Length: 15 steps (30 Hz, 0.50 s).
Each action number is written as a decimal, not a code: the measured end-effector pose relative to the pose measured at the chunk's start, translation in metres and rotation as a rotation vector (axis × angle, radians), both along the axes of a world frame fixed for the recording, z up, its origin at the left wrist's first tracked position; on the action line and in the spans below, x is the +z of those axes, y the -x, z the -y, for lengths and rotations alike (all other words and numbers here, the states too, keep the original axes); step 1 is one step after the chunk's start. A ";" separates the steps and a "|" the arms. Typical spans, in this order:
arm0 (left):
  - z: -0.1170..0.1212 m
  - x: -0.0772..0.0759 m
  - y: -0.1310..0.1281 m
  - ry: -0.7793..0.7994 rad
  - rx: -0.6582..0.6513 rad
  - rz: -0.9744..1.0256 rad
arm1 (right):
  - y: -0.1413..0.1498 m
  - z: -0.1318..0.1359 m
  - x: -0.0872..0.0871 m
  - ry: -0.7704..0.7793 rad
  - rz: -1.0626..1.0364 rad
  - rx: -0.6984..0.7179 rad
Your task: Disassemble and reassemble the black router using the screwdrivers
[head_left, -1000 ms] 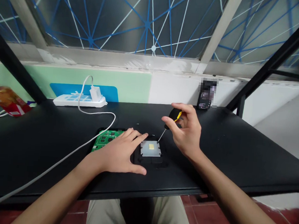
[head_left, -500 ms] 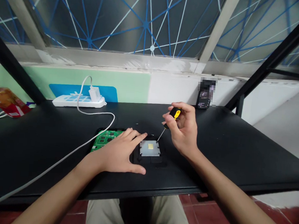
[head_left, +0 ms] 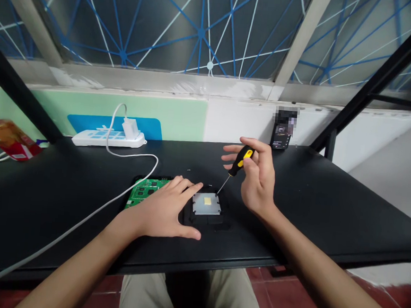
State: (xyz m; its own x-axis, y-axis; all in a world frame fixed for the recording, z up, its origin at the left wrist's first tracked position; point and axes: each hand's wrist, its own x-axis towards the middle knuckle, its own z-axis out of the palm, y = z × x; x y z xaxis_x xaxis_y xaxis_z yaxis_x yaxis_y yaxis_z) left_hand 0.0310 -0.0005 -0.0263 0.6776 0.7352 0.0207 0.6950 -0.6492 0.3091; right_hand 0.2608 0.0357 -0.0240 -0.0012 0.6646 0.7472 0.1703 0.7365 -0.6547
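Note:
My right hand (head_left: 258,177) holds a black and yellow screwdriver (head_left: 241,160) between thumb and index finger, the other fingers stretched away from the handle. The screwdriver leans to the right, its tip at the upper right corner of a silver metal plate (head_left: 199,205). A small pale yellow pad (head_left: 207,201) sits in the middle of that plate, with dark spots along its edges, and a black housing surrounds it. My left hand (head_left: 167,208) lies spread over the left side of the housing. Partly under it is a green circuit board (head_left: 145,192) in a black frame.
A white cable (head_left: 90,216) runs across the black table (head_left: 322,206) to a charger plugged into a white power strip (head_left: 103,139). At the back right a phone (head_left: 281,131) leans on the wall. A bottle with orange contents (head_left: 9,138) is at the far left.
My right hand has loosened its fingers around the screwdriver handle and moved slightly right. The tip stays at the plate's corner. My left hand has not moved.

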 end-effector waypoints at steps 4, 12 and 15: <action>0.000 0.000 0.000 -0.008 -0.005 -0.009 | 0.000 -0.001 -0.001 0.015 0.008 0.002; 0.000 0.000 0.000 -0.002 -0.002 0.010 | 0.000 -0.004 -0.001 -0.058 0.081 -0.184; 0.000 -0.002 0.001 -0.004 0.000 0.019 | 0.000 -0.001 0.000 -0.003 0.048 -0.105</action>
State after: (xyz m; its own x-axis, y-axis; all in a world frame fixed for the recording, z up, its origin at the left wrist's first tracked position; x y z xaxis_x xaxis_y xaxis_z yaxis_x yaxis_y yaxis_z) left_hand 0.0304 -0.0002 -0.0280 0.6770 0.7351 0.0367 0.6890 -0.6505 0.3197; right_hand 0.2610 0.0371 -0.0242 0.0323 0.6607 0.7499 0.2776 0.7149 -0.6418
